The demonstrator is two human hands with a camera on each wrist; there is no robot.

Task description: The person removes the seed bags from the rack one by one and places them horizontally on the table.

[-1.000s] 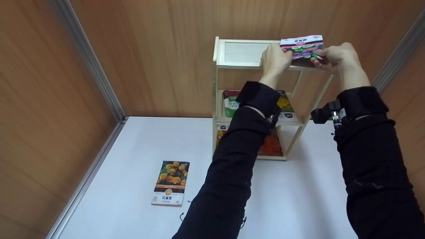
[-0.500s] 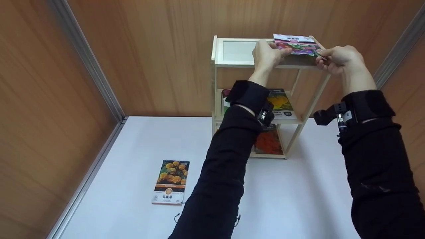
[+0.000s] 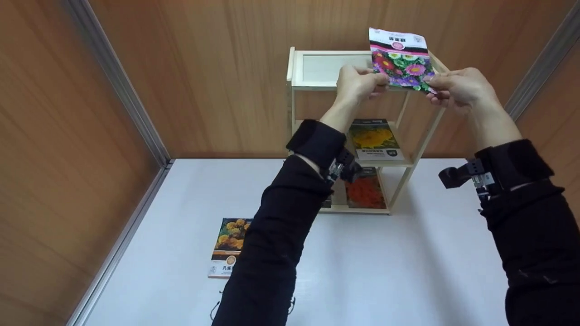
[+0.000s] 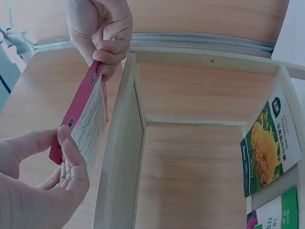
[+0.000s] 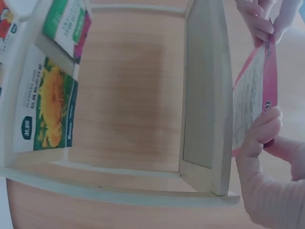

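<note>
1. The left hand [image 3: 355, 84] has thumb and fingertips [image 3: 378, 79] curled in a pinch on the lower left corner of a pink-topped paper seed packet printed with mixed flowers [image 3: 399, 59].
2. The right hand [image 3: 457, 86] pinches the packet's lower right corner the same way, fingers [image 3: 429, 79] closed on the edge (the wrist views show the packet edge-on, with small print on its white back).
3. The packet stands upright between the two hands, printed face toward the head camera, held in the air just above the front rail of a pale wooden three-tier shelf unit [image 3: 293, 117]; whether its bottom edge touches the rail cannot be told.
4. Just behind the packet lies the top tier of the shelf, a shallow tray with a raised rim.
5. On the middle tier a green-edged packet showing a yellow sunflower [image 3: 374, 139] leans back, and the right wrist view shows a green and white packet [image 5: 66, 26] beside it.
6. On the bottom tier sits a packet with orange-red flowers [image 3: 364, 192], partly hidden by the left wrist.
7. The shelf stands on a white table [image 3: 408, 262] against a wood-panelled wall [image 3: 204, 68].
8. Well apart from the shelf, a packet with orange marigolds [image 3: 226, 246] lies flat on the table, partly covered by the black left sleeve [image 3: 272, 235].
</note>
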